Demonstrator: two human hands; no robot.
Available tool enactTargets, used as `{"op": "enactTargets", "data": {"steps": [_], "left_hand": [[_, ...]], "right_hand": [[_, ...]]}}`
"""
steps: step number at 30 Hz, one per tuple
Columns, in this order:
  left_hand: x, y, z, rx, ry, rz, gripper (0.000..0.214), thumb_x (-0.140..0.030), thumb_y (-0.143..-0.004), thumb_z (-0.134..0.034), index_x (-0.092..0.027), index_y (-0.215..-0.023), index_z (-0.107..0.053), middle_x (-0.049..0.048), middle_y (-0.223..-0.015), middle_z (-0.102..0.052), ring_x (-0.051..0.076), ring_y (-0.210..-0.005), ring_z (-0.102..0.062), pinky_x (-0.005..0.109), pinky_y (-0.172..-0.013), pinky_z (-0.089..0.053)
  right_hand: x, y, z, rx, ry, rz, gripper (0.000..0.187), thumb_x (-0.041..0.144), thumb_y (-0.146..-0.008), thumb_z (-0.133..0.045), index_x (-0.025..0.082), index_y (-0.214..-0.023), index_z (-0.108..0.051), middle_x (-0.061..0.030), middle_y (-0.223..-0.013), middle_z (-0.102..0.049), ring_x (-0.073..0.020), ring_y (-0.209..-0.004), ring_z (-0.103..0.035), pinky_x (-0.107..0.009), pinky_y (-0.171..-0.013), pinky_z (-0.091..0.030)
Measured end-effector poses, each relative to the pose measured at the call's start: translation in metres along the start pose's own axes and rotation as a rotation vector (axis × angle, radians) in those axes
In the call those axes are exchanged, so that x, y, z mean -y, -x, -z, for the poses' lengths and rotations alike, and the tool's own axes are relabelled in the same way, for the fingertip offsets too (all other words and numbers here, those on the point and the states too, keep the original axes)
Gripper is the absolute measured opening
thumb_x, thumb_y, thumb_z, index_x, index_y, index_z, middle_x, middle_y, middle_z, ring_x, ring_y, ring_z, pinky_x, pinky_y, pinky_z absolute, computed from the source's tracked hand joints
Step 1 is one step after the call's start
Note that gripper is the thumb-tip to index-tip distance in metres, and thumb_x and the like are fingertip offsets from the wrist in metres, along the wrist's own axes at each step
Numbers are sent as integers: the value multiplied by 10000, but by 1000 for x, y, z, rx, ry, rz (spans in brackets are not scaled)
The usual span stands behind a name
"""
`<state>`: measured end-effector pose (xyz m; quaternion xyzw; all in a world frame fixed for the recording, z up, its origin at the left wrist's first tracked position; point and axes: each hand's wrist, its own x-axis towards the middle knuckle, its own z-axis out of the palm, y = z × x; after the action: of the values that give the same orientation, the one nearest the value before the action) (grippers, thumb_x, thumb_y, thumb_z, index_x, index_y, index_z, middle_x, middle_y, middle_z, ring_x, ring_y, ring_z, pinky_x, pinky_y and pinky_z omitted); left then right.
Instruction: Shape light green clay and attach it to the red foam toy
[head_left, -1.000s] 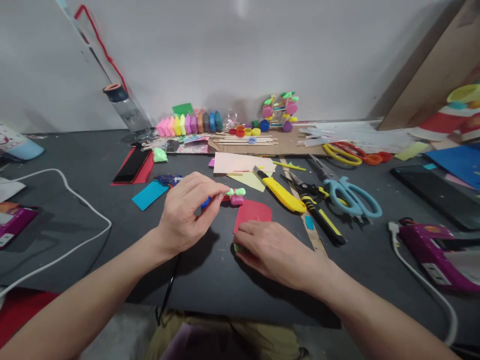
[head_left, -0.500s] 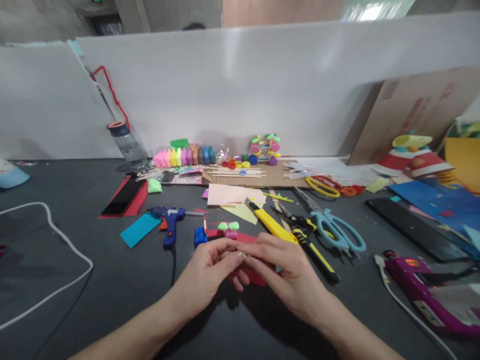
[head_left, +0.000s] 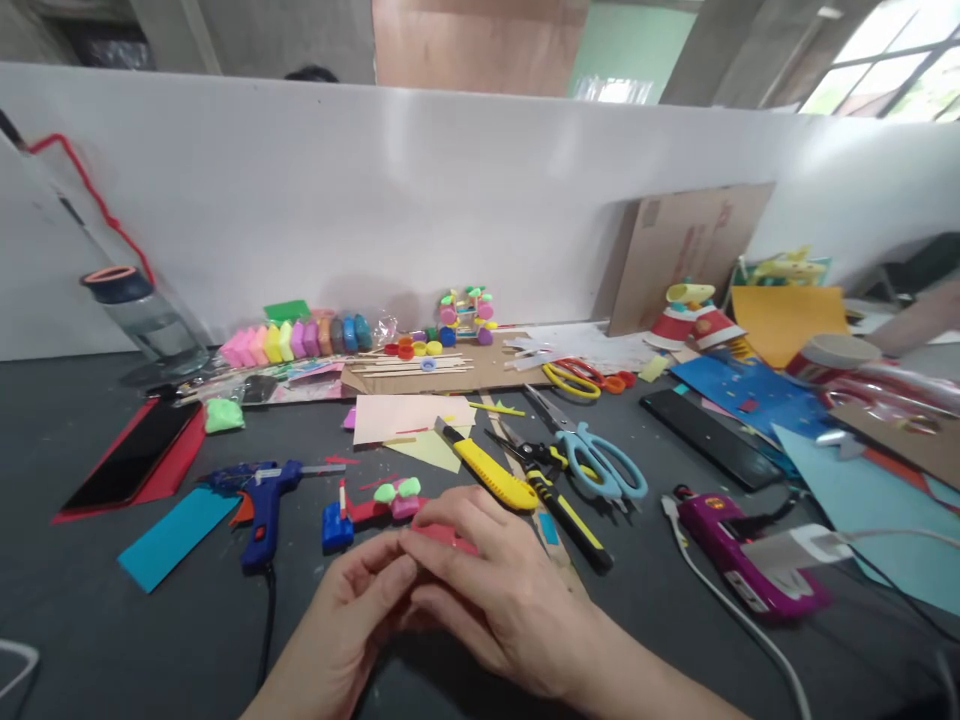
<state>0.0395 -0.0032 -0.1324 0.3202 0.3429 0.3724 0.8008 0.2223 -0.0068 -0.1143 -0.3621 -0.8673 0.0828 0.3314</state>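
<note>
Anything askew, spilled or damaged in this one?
Nothing looks spilled or clearly damaged. Loose red scraps lie untidily near the glue gun, which rests on its side. The bottle looks tilted, though that may be lens distortion. The red piece at the right hand is mostly hidden.

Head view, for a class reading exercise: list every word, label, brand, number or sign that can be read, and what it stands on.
None can be read for certain.
Cardboard: reddish print and a darker square mark, too blurred to read.
Purple power strip: a small round orange label, too small to read.
</note>
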Motion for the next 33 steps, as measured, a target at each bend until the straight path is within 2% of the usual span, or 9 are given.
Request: {"op": "enactTargets", "data": {"steps": [3,7,9,11,14,21,25,28,33], "left_hand": [[0,2,2,1,-3,23,332,-403,-770,-866,-260,-1066,-817,52,-962,-806,169,-857,-726,232,-800,-552],[-1,6,2,42,24,22,248,-364,-757,-882,-233,-961,-830,30,-900,-801,119,-789,-708,177,-760,-537],[-2,8,3,90,65,-3,215,-312,-787,-864,-256,-991,-825,14,-919,-800,107,-818,-715,167,-794,-534],[-3,9,4,140,99,-19,262,-306,-813,-843,-280,-1071,-810,16,-938,-801,116,-841,-728,187,-826,-542],[-3,9,6,173,125,-23,326,-376,-829,-822,-242,-1125,-799,55,-953,-800,149,-846,-741,218,-817,-553],[-2,8,9,218,93,-17,202,-336,-868,-792,-206,-1020,-822,50,-936,-806,161,-884,-748,274,-895,-567],[-3,9,10,255,75,15,268,-379,-848,-805,-172,-1016,-821,77,-923,-807,209,-918,-755,349,-952,-562],[-4,10,11,220,52,43,314,-448,-826,-808,-190,-1004,-826,69,-925,-808,231,-935,-753,364,-955,-549],[-5,10,15,159,-13,113,281,-436,-781,-845,-197,-927,-837,47,-912,-804,206,-885,-735,284,-864,-523]], "right_hand": [[3,-2,2,44,-41,-12,453,386,-1038,-532,165,-1432,-496,-148,-1342,-593,-211,-1212,-554,-365,-1031,-526],[2,-5,3,110,-93,45,337,345,-1033,-539,173,-1319,-588,-136,-1344,-598,-229,-1271,-521,-388,-1078,-496],[1,-6,3,96,-105,90,317,304,-1038,-524,163,-1313,-596,-134,-1304,-613,-225,-1273,-521,-378,-1077,-495],[-1,-5,1,55,-118,120,288,260,-1033,-532,158,-1289,-616,-130,-1281,-616,-216,-1272,-526,-363,-1073,-494],[-2,-3,-4,-12,-146,136,250,202,-1022,-541,157,-1248,-638,-131,-1281,-617,-212,-1253,-549,-367,-1059,-501],[-2,-3,-9,-4,-169,112,297,209,-1022,-558,142,-1310,-593,-137,-1322,-629,-221,-1275,-548,-397,-1080,-497],[-2,-2,-10,-13,-205,116,251,201,-1022,-562,170,-1262,-629,-116,-1308,-643,-230,-1276,-550,-422,-1065,-510],[-2,-1,-10,-38,-226,108,235,194,-1018,-568,179,-1240,-645,-107,-1278,-658,-231,-1259,-564,-428,-1052,-520],[-1,-2,-10,1,-203,87,285,245,-1025,-571,176,-1298,-613,-116,-1305,-644,-226,-1260,-570,-418,-1049,-534]]}}
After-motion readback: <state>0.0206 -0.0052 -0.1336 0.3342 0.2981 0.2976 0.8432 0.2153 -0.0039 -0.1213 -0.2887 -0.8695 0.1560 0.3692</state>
